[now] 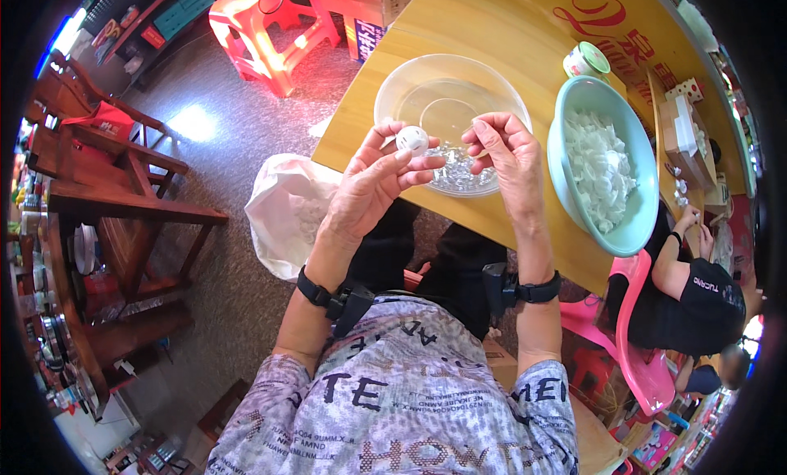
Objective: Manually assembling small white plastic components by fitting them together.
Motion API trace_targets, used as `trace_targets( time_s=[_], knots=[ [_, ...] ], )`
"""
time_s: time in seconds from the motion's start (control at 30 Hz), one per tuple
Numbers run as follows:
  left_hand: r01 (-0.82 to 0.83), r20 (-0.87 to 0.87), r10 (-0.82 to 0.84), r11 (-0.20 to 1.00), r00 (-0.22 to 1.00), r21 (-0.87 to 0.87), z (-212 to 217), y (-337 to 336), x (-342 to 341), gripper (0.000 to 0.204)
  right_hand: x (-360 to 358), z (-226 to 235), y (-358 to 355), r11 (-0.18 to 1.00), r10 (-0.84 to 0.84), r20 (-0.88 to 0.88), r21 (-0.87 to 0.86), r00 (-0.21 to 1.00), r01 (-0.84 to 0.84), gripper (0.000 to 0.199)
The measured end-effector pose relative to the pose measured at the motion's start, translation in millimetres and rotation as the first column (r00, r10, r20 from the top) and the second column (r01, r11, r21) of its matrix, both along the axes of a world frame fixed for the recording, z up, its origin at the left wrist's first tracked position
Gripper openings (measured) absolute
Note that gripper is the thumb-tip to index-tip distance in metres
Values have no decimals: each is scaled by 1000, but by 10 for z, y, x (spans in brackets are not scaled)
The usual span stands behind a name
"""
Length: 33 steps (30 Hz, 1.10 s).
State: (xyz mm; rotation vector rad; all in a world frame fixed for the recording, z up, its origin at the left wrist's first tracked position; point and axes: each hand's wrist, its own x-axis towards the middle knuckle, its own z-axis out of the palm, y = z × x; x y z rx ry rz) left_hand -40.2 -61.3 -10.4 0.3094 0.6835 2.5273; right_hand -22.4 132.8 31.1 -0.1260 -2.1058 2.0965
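Observation:
Between the thumb and fingers of my left hand [384, 165] is a small round white plastic piece [411, 140] with dark slots in its face. My right hand [507, 151] is closed in a pinch to the right of it, apart from the piece; whatever its fingertips hold is too small to make out. Both hands are above the near part of a clear round plastic basin [399, 75], in which small shiny transparent pieces [461, 173] lie. To the right stands a pale teal oval basin [560, 159] heaped with white translucent plastic pieces [602, 172].
The basins stand on a yellow wooden table [348, 118]. Behind the teal basin is a small green-and-white tub [586, 59]. A white sack [275, 204] sits left of the table. Another person [697, 286] works at the right by a pink chair [627, 336]. Wooden chairs [123, 192] stand at left.

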Motion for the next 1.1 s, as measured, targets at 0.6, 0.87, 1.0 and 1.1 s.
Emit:
trace_targets(
  time_s=[0.6, 0.87, 1.0, 1.1],
  knots=[
    [47, -106, -102, 902, 989, -429, 228, 375, 31, 22, 318, 84, -30, 978, 24, 5, -209, 1000, -23, 16],
    [58, -137, -124, 911, 983, -409, 151, 361, 9, 16, 389, 90, -26, 994, 25, -40, -107, 999, -29, 18],
    [22, -164, -103, 900, 981, -436, 125, 347, 39, 16, 422, 117, -40, 997, -22, -61, 68, 998, 27, 13],
    [13, -191, -115, 884, 975, -467, 141, 332, 51, 17, 437, 122, -17, 971, -44, -117, 229, 992, 70, 10]
  ],
)
